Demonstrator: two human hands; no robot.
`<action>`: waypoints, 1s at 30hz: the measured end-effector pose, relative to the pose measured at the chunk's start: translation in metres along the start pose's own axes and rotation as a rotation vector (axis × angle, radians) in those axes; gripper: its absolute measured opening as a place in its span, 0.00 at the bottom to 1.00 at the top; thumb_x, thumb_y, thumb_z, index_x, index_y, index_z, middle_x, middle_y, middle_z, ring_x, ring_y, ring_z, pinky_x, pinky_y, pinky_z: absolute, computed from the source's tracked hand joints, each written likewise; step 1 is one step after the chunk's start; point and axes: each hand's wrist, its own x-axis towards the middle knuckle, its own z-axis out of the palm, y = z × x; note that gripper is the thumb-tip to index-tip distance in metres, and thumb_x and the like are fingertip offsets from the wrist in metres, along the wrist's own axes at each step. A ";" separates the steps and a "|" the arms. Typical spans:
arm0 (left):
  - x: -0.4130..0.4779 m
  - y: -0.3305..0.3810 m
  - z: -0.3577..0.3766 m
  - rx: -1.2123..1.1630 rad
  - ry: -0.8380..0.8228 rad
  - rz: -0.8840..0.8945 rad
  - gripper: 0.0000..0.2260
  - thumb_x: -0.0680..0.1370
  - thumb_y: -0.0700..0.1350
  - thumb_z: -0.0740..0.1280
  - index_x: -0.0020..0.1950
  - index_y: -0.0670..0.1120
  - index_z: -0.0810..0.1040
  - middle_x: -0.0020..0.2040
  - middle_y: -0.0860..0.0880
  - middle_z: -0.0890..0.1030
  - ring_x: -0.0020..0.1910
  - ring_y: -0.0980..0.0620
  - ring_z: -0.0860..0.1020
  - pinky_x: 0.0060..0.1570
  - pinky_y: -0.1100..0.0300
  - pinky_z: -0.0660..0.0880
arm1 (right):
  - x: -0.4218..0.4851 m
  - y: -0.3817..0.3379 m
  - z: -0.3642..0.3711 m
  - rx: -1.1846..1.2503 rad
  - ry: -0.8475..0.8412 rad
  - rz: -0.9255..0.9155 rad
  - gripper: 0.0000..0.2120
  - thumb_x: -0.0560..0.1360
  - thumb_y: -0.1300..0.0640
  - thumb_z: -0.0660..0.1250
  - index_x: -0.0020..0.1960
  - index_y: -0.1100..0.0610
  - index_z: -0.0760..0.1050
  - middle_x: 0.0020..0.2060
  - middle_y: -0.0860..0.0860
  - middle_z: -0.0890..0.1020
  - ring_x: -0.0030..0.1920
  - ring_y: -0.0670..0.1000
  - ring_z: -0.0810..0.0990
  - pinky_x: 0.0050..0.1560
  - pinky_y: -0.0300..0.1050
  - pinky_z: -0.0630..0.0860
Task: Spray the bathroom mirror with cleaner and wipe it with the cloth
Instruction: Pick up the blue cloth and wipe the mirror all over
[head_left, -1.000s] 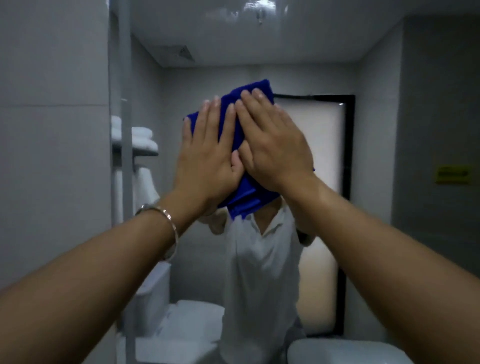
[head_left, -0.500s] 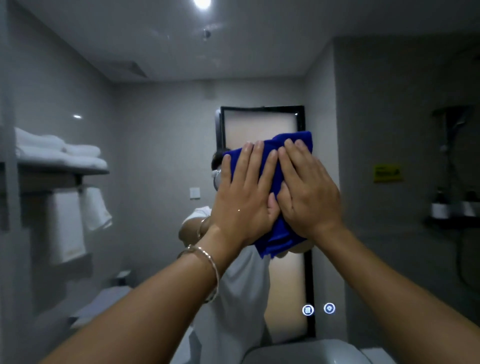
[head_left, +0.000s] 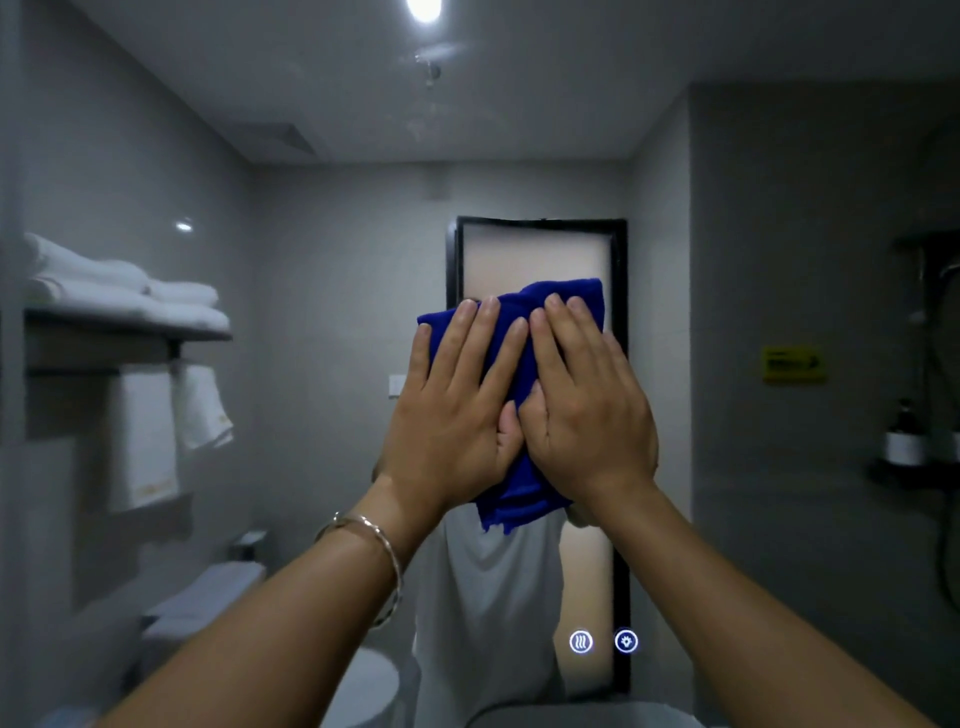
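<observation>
Since half a second ago both hands and the cloth have slid slightly down and to the left over the glass, and the cloth's right edge now lies inside the reflected door frame instead of past it.

The folded deep-blue microfibre cloth (head_left: 519, 499) is spread against the large wall-mounted bathroom mirror (head_left: 337, 260), about mid-height and in front of the person's own reflection. The left hand (head_left: 457, 410), with a thin silver bangle (head_left: 374, 545) on its wrist, and the right hand (head_left: 587, 410) lie side by side on the cloth. Their fingers are straight and flat, and the palms press it to the glass; neither hand curls round it. The cloth's lower corner hangs free below the palms.

The cloth looks soft, light and limp, so it is probably best held by flat palm pressure over the fold, not by pinching an edge, which could let it bunch or unfold. The glass is hard and smooth, likely slick where cleaner lies. Two small lit touch icons (head_left: 581, 642) glow low on the mirror.
</observation>
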 end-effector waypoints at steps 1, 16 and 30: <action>-0.001 0.000 0.000 0.001 0.004 -0.003 0.28 0.76 0.48 0.52 0.75 0.43 0.56 0.75 0.39 0.60 0.75 0.42 0.56 0.72 0.42 0.53 | -0.001 0.000 0.000 0.002 0.001 0.003 0.26 0.74 0.54 0.53 0.71 0.63 0.66 0.70 0.58 0.69 0.71 0.56 0.65 0.69 0.53 0.62; -0.039 0.017 0.009 -0.008 0.026 -0.016 0.28 0.75 0.48 0.53 0.75 0.43 0.57 0.73 0.38 0.62 0.74 0.43 0.55 0.72 0.41 0.53 | -0.042 -0.010 0.004 -0.011 0.003 0.026 0.27 0.74 0.55 0.55 0.71 0.62 0.65 0.70 0.58 0.69 0.72 0.55 0.61 0.70 0.52 0.60; -0.052 0.023 0.011 -0.021 0.022 -0.020 0.28 0.75 0.48 0.54 0.74 0.43 0.58 0.74 0.39 0.61 0.74 0.42 0.56 0.72 0.41 0.52 | -0.056 -0.013 0.002 -0.004 -0.009 0.037 0.26 0.75 0.54 0.54 0.70 0.63 0.65 0.70 0.59 0.69 0.72 0.55 0.61 0.71 0.52 0.57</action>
